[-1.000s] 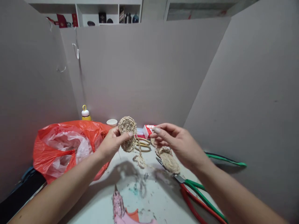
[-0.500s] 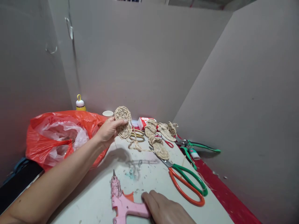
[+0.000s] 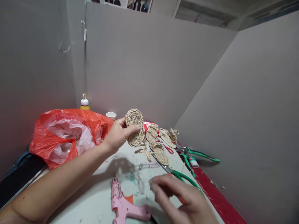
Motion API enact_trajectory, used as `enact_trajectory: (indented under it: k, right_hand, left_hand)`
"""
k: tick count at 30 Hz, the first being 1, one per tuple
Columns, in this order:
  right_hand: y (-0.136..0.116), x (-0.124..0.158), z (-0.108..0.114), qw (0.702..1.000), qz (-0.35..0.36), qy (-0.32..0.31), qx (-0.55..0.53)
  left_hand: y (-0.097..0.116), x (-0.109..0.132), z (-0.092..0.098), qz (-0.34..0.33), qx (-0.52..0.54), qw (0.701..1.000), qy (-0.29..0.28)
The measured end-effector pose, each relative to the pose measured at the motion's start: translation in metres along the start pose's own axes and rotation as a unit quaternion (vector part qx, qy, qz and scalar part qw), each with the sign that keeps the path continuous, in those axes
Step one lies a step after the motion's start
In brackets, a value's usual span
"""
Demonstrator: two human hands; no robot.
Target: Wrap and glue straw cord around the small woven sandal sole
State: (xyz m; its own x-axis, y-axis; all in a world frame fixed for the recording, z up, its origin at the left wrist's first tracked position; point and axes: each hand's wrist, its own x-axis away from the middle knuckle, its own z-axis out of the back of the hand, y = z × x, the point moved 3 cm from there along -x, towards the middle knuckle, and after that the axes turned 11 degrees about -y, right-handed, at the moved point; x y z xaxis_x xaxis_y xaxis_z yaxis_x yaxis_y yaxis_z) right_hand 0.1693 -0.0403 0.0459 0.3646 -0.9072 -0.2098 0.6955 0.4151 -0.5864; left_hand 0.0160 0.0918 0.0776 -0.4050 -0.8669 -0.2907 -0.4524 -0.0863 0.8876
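Note:
My left hand (image 3: 116,135) grips a sole-shaped piece of coiled straw braid (image 3: 135,139), thumb across its narrow waist and fingers behind. It is held upright above the table, and a loose braid end (image 3: 146,154) hangs from it. My right hand (image 3: 179,196) is raised over the table, slightly blurred, with its fingers loosely curved, nothing visible in them and a gap between thumb and forefinger. Left of it, a pink glue gun (image 3: 123,207) with an orange trigger lies on the table. Scissors with green and orange handles (image 3: 178,174) are partly hidden behind my right hand.
A red plastic bag (image 3: 44,133) fills the table's left side, with a yellow bottle (image 3: 84,104) and white cup (image 3: 111,115) behind. Several straw slippers (image 3: 161,155) lie at the back right. Green-handled pruning shears (image 3: 198,153) rest by the right wall. Grey partitions (image 3: 149,71) enclose the table.
My right hand has come off the glue gun's handle and moved up and right. My left hand has shifted right with the straw piece. The view has turned slightly.

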Motion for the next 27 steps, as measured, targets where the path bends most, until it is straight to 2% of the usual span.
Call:
enact_trajectory:
  k: [3, 5, 10, 13, 17, 21, 23, 25, 27]
  right_hand:
    - [-0.007, -0.013, 0.025, 0.970, -0.080, 0.148, -0.174]
    - [-0.007, -0.025, 0.026, 0.946, -0.106, 0.173, -0.254]
    - [-0.002, -0.048, 0.014, 0.943, -0.092, 0.133, -0.292]
    - [0.000, -0.045, 0.012, 0.941, -0.078, 0.134, -0.302]
    - [0.002, -0.033, 0.014, 0.936, -0.072, 0.103, -0.329]
    - [0.015, -0.029, 0.010, 0.884, -0.078, 0.047, -0.459]
    - [0.018, -0.030, 0.011, 0.869, -0.074, 0.018, -0.490]
    - [0.018, -0.029, 0.017, 0.880, -0.070, 0.013, -0.469]
    - [0.015, -0.024, 0.028, 0.912, -0.080, 0.050, -0.399]
  left_hand:
    - [0.006, 0.010, -0.012, -0.012, -0.030, 0.999, -0.018]
    - [0.008, 0.016, -0.020, -0.011, -0.037, 0.999, -0.033]
    - [0.006, 0.025, -0.031, -0.016, -0.067, 0.996, -0.052]
    - [0.003, 0.026, -0.032, -0.006, -0.060, 0.997, -0.058]
    - [0.000, 0.026, -0.035, 0.026, -0.022, 0.995, -0.097]
    - [-0.001, 0.026, -0.038, 0.053, -0.003, 0.991, -0.124]
    - [-0.001, 0.026, -0.039, 0.048, -0.013, 0.990, -0.129]
    - [0.001, 0.026, -0.039, 0.033, -0.028, 0.991, -0.126]
    - [0.002, 0.025, -0.035, 0.021, -0.041, 0.993, -0.107]
